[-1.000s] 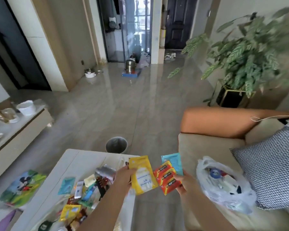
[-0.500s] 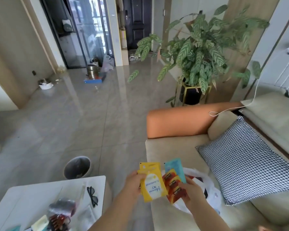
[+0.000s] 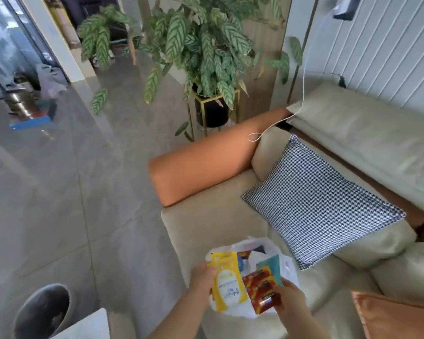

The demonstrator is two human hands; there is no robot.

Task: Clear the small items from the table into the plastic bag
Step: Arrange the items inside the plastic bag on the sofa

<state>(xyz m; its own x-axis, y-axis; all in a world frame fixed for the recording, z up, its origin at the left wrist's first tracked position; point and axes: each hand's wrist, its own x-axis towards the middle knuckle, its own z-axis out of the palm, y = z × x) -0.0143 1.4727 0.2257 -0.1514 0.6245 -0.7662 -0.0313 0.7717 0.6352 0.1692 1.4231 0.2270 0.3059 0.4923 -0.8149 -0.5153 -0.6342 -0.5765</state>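
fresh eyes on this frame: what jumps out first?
The two hands low in the middle: the left hand holds a yellow packet, the right hand holds red packets with a teal one behind, all just over the open plastic bag on the beige sofa. Next, the checked cushion to the right and the big leafy plant behind the orange armrest.

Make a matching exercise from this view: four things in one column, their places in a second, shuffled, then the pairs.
Things:
1. yellow packet
2. red packets
3. plastic bag
4. checked cushion

Places:
A. lying on the sofa seat, under both hands
B. held in the left hand
C. on the sofa, beyond the bag
D. held in the right hand

Pairs: 1-B, 2-D, 3-A, 4-C
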